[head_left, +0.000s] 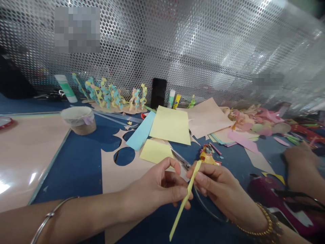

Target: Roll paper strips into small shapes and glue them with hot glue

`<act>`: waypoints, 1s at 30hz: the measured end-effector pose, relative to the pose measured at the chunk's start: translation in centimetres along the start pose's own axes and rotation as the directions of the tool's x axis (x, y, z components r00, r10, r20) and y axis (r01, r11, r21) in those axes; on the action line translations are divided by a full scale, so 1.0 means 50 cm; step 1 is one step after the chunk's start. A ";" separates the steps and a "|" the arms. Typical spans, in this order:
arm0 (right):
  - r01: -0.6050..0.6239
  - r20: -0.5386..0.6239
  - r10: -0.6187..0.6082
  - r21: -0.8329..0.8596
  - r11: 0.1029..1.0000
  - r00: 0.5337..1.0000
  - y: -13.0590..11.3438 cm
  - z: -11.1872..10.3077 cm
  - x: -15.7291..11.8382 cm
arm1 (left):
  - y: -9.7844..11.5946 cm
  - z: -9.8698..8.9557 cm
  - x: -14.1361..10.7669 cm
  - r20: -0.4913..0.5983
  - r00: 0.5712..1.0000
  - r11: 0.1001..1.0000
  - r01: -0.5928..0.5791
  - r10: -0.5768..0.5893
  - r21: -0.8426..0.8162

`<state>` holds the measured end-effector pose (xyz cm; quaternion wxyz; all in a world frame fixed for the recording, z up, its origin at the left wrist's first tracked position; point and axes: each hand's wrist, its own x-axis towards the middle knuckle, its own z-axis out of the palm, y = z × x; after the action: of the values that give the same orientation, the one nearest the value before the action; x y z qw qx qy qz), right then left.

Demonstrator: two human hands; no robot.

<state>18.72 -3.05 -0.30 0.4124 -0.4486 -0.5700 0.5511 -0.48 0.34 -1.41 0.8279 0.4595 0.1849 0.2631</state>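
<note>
A narrow yellow paper strip (179, 217) runs slantwise between my two hands. My right hand (215, 183) pinches its upper end between thumb and fingers. Lower down, my left hand (165, 184) has thumb and fingers closed on the same strip, the index finger curled above. Metal scissors (180, 158) show behind my hands, blades pointing up and left, a handle loop under my right hand; I cannot tell whether that hand holds them. Beyond the hands lie yellow paper sheets (171, 124), a blue paper piece (142, 131) and pale pink paper (115, 176) with round cut-outs.
A paper-wrapped cup (80, 122) stands left, near a glossy sheet (33, 145). Curled paper decorations (111, 93), a glue stick (66, 88) and a phone (158, 93) line the perforated metal wall. Another person's hand (302, 157) is at right, above a purple glue gun-like object (269, 193).
</note>
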 end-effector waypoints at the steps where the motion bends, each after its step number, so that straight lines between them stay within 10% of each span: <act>1: 0.001 -0.003 -0.001 -0.003 1.000 1.000 0.001 0.000 -0.001 | 0.000 0.000 0.000 0.002 1.000 1.000 0.001 -0.001 -0.002; 30: -0.020 -0.126 0.045 0.191 0.981 0.991 -0.024 0.010 0.003 | 0.001 -0.005 0.004 0.034 0.996 0.996 0.084 -0.083 -0.034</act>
<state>18.15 -3.04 0.87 0.4802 -0.4515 -0.4798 0.5791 -0.50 0.65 -1.50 0.8489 0.4410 0.1859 0.2242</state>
